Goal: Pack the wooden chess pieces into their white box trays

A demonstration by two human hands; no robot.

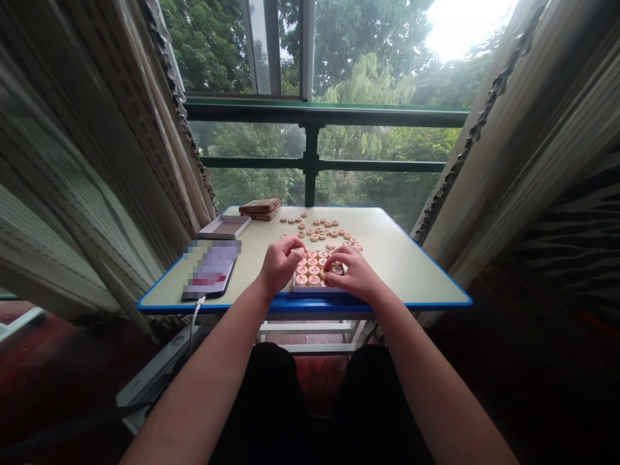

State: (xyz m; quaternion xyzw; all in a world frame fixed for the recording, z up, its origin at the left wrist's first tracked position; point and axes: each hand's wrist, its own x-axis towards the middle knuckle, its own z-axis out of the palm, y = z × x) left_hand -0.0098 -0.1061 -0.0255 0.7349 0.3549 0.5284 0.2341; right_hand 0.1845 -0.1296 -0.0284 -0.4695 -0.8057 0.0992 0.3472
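Observation:
A shallow white box (318, 290) at the table's front edge holds rows of round wooden pieces with red and dark characters. At the box's back left corner, my left hand (282, 261) is closed, its thumb and forefinger pinching a round wooden piece (299, 252). My right hand (352, 272) reaches over the box's right side, fingers curved around a round piece (338, 269) with a dark character. Its fingertips hide some pieces beneath. Loose round pieces (322, 236) lie scattered on the table behind the box.
The pale table (402, 274) has a blue edge. At its left lie a phone (210, 270) with a white cable (194, 320), an open shallow tray (225, 227) and a stack of brown boards (260, 208). Curtains hang at both sides, before a window railing.

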